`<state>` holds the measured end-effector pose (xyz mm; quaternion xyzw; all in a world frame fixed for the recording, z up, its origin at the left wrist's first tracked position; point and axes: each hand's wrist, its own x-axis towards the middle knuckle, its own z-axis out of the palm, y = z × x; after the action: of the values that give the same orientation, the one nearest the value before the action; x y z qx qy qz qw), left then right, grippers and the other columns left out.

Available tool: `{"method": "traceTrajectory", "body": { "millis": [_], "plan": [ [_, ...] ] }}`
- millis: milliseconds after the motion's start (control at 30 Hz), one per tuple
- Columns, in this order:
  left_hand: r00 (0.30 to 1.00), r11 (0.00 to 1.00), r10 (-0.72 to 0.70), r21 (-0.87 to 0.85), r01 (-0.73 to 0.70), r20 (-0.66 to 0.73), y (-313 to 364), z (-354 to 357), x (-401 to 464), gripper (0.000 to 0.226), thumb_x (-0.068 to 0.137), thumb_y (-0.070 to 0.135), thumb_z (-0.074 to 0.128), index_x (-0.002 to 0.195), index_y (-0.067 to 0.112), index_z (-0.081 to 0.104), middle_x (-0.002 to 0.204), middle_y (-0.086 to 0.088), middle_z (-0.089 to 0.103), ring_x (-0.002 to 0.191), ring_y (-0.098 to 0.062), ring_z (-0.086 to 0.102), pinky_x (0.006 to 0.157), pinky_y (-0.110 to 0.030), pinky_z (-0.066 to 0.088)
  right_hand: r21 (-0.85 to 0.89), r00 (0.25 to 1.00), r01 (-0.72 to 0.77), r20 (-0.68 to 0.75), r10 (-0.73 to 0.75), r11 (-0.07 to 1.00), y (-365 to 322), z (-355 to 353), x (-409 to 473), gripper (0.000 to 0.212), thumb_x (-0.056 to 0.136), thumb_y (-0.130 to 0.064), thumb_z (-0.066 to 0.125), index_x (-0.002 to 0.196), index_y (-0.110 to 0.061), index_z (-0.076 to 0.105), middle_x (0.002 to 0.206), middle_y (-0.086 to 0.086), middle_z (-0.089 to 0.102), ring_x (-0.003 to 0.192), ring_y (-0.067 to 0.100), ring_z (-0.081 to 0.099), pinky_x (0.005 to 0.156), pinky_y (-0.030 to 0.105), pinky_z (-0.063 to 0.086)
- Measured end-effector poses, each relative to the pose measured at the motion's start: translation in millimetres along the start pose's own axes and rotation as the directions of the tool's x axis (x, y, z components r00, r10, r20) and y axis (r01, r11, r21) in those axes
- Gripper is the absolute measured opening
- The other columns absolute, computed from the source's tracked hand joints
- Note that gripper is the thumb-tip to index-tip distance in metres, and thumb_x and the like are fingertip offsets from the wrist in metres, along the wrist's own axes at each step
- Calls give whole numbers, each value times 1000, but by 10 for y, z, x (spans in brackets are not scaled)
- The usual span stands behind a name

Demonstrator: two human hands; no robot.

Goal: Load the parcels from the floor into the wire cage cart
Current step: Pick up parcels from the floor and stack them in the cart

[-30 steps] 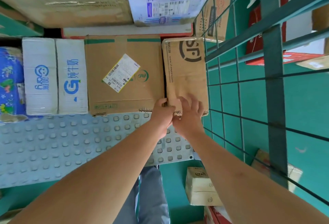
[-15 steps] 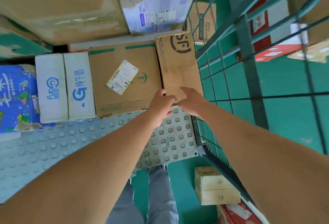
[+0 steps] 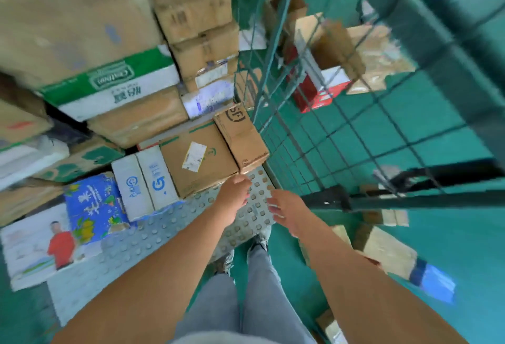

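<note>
Near the frame's centre, both hands, the left hand [image 3: 235, 193] and right hand [image 3: 287, 211], hover empty and loosely spread just below the narrow brown cardboard parcel [image 3: 241, 139] stowed against the green wire cage cart [image 3: 284, 114], so the next move is likely fetching another small tan parcel [image 3: 388, 253] from the green floor [image 3: 464, 248] at lower right.

The tall brown cardboard box [image 3: 240, 139] carries a black round logo. The flat brown cardboard box [image 3: 196, 160] has green stripes and a white label. The blue printed pack [image 3: 93, 207] shows colourful drawings. The grey studded cart floor [image 3: 131, 248] has raised dots. The green wire cage wall [image 3: 314, 125] makes a square grid.

Studded grey cart deck [image 3: 131, 251], brown SF parcel [image 3: 241, 139], labelled carton [image 3: 196, 158], white box [image 3: 144, 185]
</note>
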<state>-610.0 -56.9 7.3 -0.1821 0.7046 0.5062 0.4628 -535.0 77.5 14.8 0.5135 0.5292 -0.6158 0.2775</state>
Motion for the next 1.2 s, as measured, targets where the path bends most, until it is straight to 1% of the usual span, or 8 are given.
{"method": "traceTrajectory", "body": {
  "millis": [33,100,233,367,700,933,1067,1200],
  "plan": [
    [1000,1000,13,13,-13,19,-34,77,-149,23,106,20,49,125,16,60,102,-4,63,95,-18,63,97,-40,53,55,1000,-15,-14,16,998,127,-77,-158,21,107,-13,43,118,-10,61,118,6,66,95,21,61,113,45,45],
    [997,997,19,69,-24,78,-76,186,-411,22,105,18,47,123,15,60,103,-3,62,95,-18,61,94,-39,51,208,996,-25,-74,41,978,387,-208,-428,18,105,-22,52,116,-15,64,108,3,72,86,18,63,85,35,55],
    [986,987,6,158,-33,166,-192,506,-800,15,102,14,49,113,16,58,100,-3,57,94,-21,58,83,-35,48,404,984,0,-164,73,915,925,-486,-861,20,102,-25,59,112,-8,64,90,4,70,73,19,61,63,28,47],
    [964,964,26,248,-95,265,-295,1001,-1099,14,103,13,49,103,17,62,87,-2,56,80,-19,54,67,-30,41,587,970,43,-218,106,808,1419,-808,-1214,19,100,-26,59,114,-15,63,105,5,71,86,21,65,72,32,50],
    [913,843,-15,497,-207,407,-705,2733,-1407,14,101,27,56,110,27,66,99,5,69,83,-13,65,67,-26,48,863,936,163,-289,201,479,2598,-1947,-1601,26,106,-25,49,127,-13,58,122,8,69,109,25,66,97,40,50],
    [879,699,-75,653,-291,472,-1068,4110,-1897,10,103,25,55,102,25,65,100,1,67,85,-16,61,71,-28,46,942,923,195,-270,274,272,3557,-3023,-1760,13,102,-19,56,110,-11,62,106,8,72,88,22,65,83,38,50],
    [874,620,-97,716,-320,475,-1150,4650,-2072,10,105,25,52,105,26,62,109,-1,67,97,-18,63,94,-37,52,960,905,194,-254,341,200,3897,-3555,-1822,9,100,-15,55,104,-10,62,92,6,71,78,18,62,84,37,52],
    [882,577,-89,745,-333,463,-1175,5052,-2131,11,106,27,51,108,27,61,117,-3,68,101,-19,64,98,-38,52,973,920,193,-225,320,130,4037,-3946,-1810,17,101,-18,53,116,-13,58,105,9,73,83,18,63,75,32,53]
  ]
}}
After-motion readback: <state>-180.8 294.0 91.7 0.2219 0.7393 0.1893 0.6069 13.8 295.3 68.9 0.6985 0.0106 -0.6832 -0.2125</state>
